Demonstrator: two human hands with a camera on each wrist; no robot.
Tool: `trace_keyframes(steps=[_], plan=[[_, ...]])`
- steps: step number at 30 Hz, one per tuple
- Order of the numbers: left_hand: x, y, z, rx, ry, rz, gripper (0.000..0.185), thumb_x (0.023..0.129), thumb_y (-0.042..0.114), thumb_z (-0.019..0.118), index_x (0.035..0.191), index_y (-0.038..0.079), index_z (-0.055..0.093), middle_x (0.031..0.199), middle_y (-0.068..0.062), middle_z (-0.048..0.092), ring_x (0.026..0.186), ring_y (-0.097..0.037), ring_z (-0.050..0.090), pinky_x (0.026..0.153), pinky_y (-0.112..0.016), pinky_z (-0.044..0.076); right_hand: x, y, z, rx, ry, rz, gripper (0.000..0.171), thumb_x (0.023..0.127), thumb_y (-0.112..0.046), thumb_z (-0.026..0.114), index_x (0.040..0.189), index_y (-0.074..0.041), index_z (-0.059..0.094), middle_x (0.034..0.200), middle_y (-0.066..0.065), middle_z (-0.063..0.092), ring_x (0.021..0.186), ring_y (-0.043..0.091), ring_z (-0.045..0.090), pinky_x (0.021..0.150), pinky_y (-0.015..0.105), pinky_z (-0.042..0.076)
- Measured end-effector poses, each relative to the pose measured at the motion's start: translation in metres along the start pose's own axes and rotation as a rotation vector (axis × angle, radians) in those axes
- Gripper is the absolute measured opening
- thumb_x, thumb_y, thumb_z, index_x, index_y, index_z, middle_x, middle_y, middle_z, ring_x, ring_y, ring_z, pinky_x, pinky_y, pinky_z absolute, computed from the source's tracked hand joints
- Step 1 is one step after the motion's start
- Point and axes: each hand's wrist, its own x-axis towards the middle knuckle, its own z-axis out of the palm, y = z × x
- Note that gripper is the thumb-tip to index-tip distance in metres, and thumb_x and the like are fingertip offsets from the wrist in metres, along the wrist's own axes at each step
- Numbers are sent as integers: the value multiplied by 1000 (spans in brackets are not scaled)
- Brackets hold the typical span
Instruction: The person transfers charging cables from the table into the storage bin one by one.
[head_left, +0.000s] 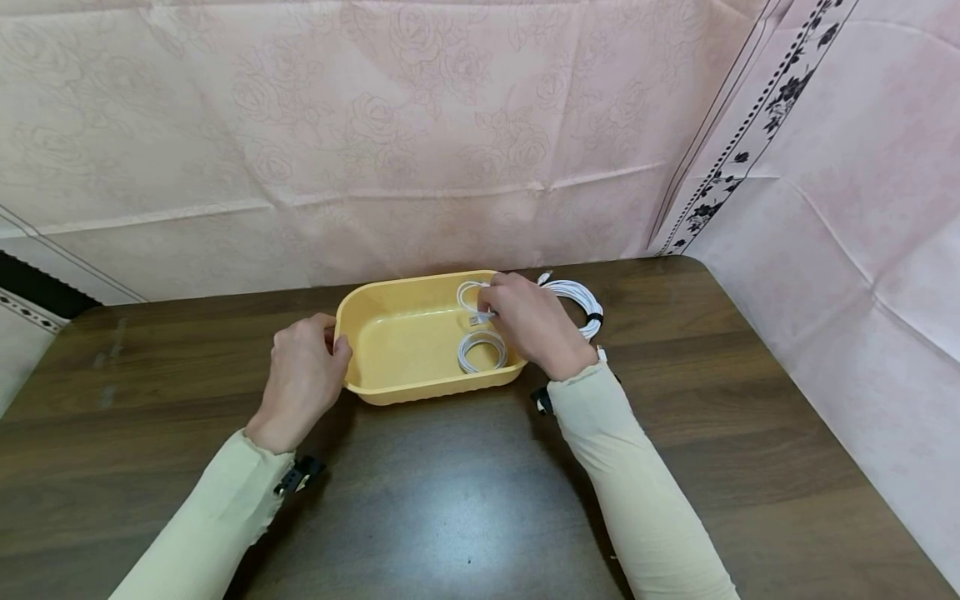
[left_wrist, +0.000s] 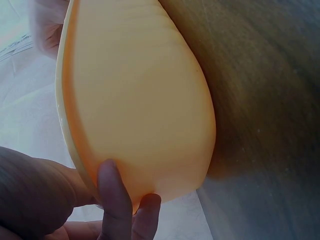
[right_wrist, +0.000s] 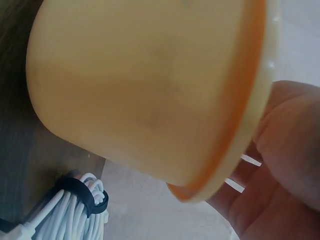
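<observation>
A dark wood-grain table (head_left: 450, 500) fills the near view, with two cream sleeves (head_left: 645, 492) reaching in from its front edge. Beyond the sleeves a yellow tub (head_left: 397, 337) sits near the table's far edge. Behind the tub, pink rose-patterned cloth (head_left: 420, 133) covers the wall, and to the tub's right a second sheet carries a black floral border. No writing or brand can be read on anything.

The left hand (head_left: 300, 379) grips the tub's left end, thumb on the rim and fingers (left_wrist: 112, 200) curled against the outer wall. The right hand (head_left: 528, 321) reaches over the tub's right rim with fingers bent, pinching a white cable (head_left: 474, 310) inside the tub. A coiled part of that cable lies on the tub's floor just beneath the hand. Just outside the tub's right wall, a second white bundle (head_left: 581, 304) lies on the table, bound with a black strap (right_wrist: 82, 195).
</observation>
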Motion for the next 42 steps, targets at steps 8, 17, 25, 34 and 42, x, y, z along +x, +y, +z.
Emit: trace_keyframes(steps=[8,17,25,34,42], plan=[[0,0,0,4,3,-1,27,96,7,54,111,-10,69,90,-22,70,73,-30,66,60,-38,55,2,-1,3,-16,-18,10,20,91,-1,67,101,-16,76,104,1,69,101,23,66,78,39,57],[0,0,0,4,2,-4,27,96,7,54,111,-10,69,91,-22,70,76,-31,66,62,-39,55,4,-1,6,-26,-27,16,19,93,-2,67,102,-16,76,106,1,70,101,23,66,79,41,57],[1,0,-1,3,-12,-18,29,97,8,54,114,-10,68,92,-22,70,76,-30,66,62,-39,55,4,0,10,-40,-29,16,18,92,-3,67,102,-16,75,104,2,69,99,23,65,77,41,58],[0,-1,-1,-1,-16,-16,29,97,8,54,114,-10,68,93,-22,70,77,-31,67,62,-39,56,4,-2,12,-53,-35,31,23,92,0,64,102,-17,75,104,3,68,97,22,67,73,42,58],[1,1,-1,2,-21,-19,29,97,9,54,114,-10,68,93,-22,70,76,-30,66,61,-38,55,6,-4,15,-70,-37,68,23,93,-1,63,100,-19,75,102,3,67,92,23,68,70,45,58]])
